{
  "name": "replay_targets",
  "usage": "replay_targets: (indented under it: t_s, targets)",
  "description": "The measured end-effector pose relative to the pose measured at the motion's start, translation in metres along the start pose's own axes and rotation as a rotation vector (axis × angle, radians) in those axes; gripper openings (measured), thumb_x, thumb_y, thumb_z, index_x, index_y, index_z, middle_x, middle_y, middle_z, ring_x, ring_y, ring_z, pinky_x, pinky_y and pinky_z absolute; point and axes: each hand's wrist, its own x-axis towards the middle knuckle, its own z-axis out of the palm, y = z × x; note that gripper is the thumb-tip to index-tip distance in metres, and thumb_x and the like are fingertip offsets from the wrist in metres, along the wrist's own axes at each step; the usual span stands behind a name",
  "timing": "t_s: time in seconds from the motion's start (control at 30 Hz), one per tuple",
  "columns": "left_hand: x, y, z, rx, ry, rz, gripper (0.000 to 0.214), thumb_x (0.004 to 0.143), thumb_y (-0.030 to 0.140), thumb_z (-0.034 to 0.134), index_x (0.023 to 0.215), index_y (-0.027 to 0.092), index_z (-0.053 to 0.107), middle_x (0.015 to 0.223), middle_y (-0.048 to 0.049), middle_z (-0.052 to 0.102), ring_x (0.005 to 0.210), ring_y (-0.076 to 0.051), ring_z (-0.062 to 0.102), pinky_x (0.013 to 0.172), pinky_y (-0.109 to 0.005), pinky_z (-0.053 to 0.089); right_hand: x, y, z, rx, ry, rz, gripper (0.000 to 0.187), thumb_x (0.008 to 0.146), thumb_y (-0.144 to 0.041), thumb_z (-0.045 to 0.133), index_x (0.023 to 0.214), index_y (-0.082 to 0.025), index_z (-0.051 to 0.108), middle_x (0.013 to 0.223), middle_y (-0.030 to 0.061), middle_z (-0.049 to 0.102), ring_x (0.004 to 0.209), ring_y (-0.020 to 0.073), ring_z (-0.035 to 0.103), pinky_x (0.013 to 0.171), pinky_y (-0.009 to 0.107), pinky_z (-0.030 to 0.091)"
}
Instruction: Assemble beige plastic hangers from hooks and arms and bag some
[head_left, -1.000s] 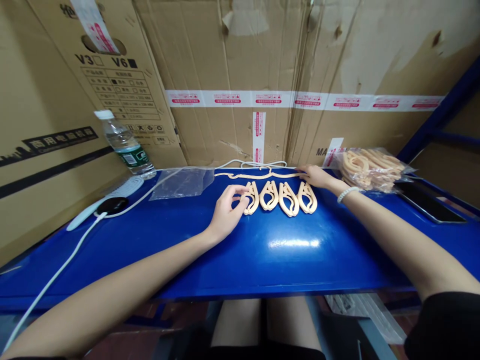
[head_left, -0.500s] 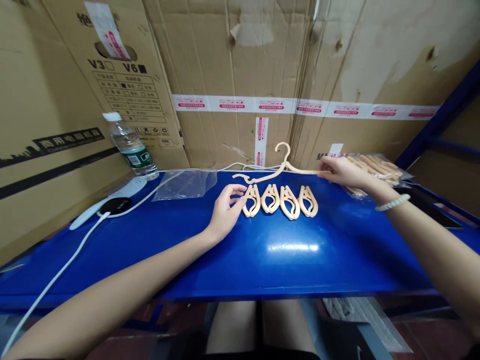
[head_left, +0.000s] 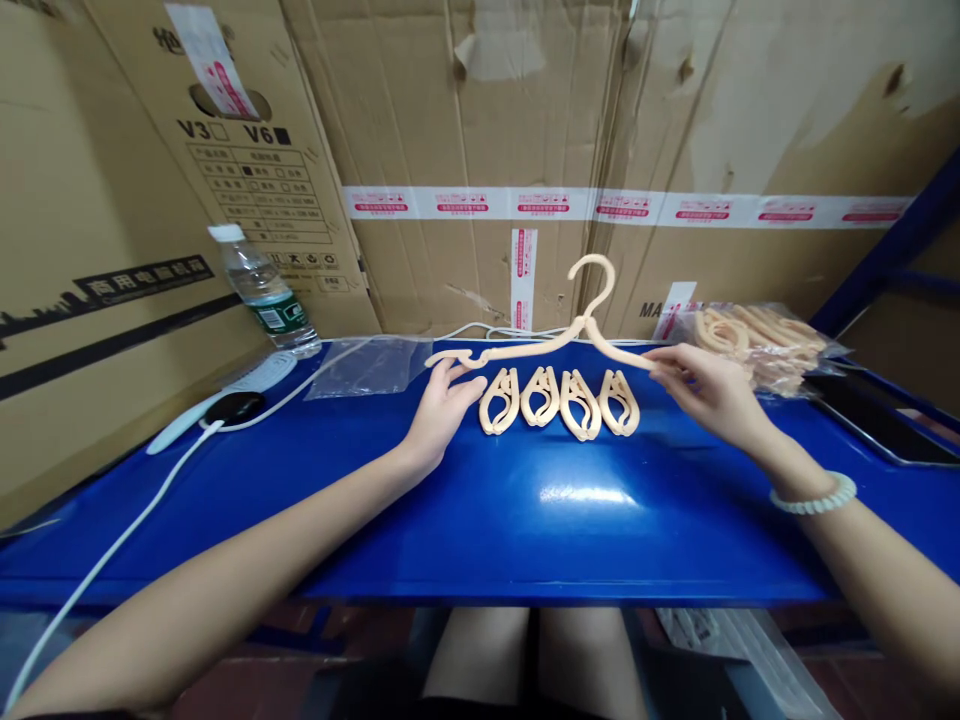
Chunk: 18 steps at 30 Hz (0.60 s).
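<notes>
Pinching tight, the right hand (head_left: 709, 392) has its grip closed on the far end of the right arm of a peach plastic hanger (head_left: 555, 342), thumb under and fingertips on top. That end is lifted clear of the blue counter (head_left: 525, 520). The hook stands upright against the cardboard boxes (head_left: 487, 120) behind, and the whole piece tilts so that its left arm dips lower.

On the other side, the left hand (head_left: 435, 415) shows a loose, open grip. Its fingers are stretched forward, with fingertips (head_left: 452, 368) touching the hanger's left tip and nothing wrapped round it. Whether that tip rests on the counter, I cannot tell.

Between the two hands, four peach clips (head_left: 559, 402) lie flat in a neat row, side by side just in front of the hanger. The left thumb sits just beside the leftmost one. A pale bead bracelet (head_left: 814, 497) rings the right wrist.

At the right rear, a clear bag of peach parts (head_left: 757, 345) sits just behind the right hand, with a dark flat phone (head_left: 881, 425) lying beyond it near the counter's edge. To the left of the hanger, an empty clear plastic bag (head_left: 371, 365) lies flat. Further left, a water bottle (head_left: 262, 295) with a green label stands upright against the boxes. A black puck (head_left: 232, 408) rests nearby, beside a white handle, and a white cable (head_left: 112, 560) trails from the puck across the counter to the near left corner.
</notes>
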Motion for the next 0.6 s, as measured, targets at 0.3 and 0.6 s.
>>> replay_targets:
  t_s: [0.3,0.6]
  targets:
    - [-0.015,0.003,0.006,0.389,-0.199,0.358,0.035,0.09,0.028,0.06,0.126,0.023,0.06,0.129,-0.0095,0.061,0.113,-0.023,0.064,0.091,-0.036,0.058,-0.013,-0.011,0.023,0.053,-0.159,-0.107,0.027,0.101,-0.038,0.049,0.117,-0.025,0.065,0.099,0.0071,0.072,0.081,0.0221,0.069,0.069,0.034,0.053]
    - [-0.015,0.011,0.0,0.515,-0.134,0.411,0.021,0.092,0.019,0.055,0.109,0.021,0.067,0.113,-0.0058,0.071,0.107,-0.023,0.067,0.099,-0.04,0.053,-0.008,-0.016,0.019,-0.267,-0.06,-0.256,0.024,0.1,-0.032,0.05,0.115,-0.026,0.069,0.1,0.0094,0.074,0.091,0.0288,0.061,0.076,0.044,0.046]
